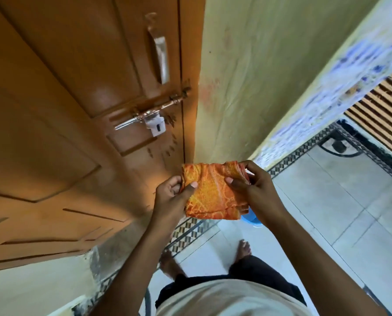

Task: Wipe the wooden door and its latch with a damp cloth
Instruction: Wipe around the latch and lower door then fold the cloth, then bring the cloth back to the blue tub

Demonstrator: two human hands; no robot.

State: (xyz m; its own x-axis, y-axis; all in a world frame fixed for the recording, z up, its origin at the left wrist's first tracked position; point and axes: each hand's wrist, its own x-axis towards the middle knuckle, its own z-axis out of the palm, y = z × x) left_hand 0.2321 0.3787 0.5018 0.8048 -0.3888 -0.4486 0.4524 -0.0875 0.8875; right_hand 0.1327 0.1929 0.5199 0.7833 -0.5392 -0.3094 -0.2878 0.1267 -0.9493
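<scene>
A folded orange cloth [210, 192] is stretched between both hands, the left hand [171, 193] pinching its left edge and the right hand [251, 187] clenched on its right edge, held in the air apart from the wooden door [65, 110] and below its latch [149, 115].

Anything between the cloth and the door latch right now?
Nothing visible. The folded orange cloth is held by the left hand and right hand below the latch, with only bare wooden door surface between them.
</scene>
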